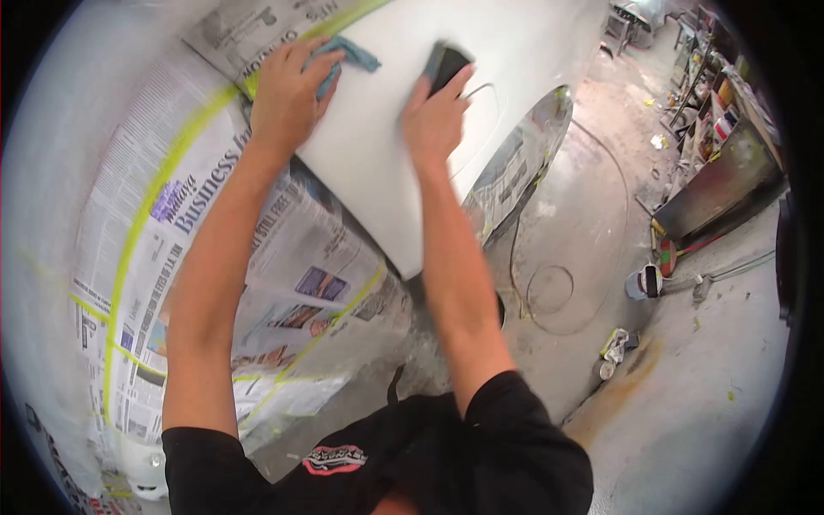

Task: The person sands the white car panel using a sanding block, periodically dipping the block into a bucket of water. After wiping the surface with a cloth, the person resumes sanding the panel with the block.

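A white car body panel [378, 163], probably a fender, stretches out in front of me. My right hand [435, 124] is closed around a dark sanding block [450, 65] that rests against the panel's surface; the hand is slightly blurred. Further left, my left hand [290, 99] grips a crumpled blue-green cloth [355, 55] by the panel's edge. Newspaper sheets [210, 202] with yellow-green masking tape [144, 189] cover the bodywork beneath my left arm. More newspaper [515, 163] fills the wheel arch on the right.
A thin hose [592, 322] loops across the dusty concrete floor [592, 223] at right. Beyond it stand a white bucket [639, 283], a dark cabinet-like panel [721, 193] and cluttered shelving [717, 116]. A small bottle-like object [611, 354] lies lower down by the wall.
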A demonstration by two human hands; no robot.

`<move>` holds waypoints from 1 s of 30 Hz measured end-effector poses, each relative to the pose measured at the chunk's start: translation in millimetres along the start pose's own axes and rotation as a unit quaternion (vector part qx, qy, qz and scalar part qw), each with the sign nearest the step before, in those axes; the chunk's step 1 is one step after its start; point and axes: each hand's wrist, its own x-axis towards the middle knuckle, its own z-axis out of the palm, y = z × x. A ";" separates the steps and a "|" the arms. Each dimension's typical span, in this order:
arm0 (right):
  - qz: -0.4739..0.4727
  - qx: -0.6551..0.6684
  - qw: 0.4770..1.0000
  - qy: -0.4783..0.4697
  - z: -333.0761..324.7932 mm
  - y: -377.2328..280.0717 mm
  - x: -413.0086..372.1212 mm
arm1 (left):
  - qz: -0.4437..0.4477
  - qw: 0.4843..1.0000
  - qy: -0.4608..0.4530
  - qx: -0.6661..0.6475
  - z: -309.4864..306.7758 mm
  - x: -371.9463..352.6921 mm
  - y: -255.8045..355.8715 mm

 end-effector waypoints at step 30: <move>-0.073 0.058 0.994 -0.058 0.3 12.4 -80.4 | -0.034 0.999 -0.005 0.005 -2.4 -5.9 8.0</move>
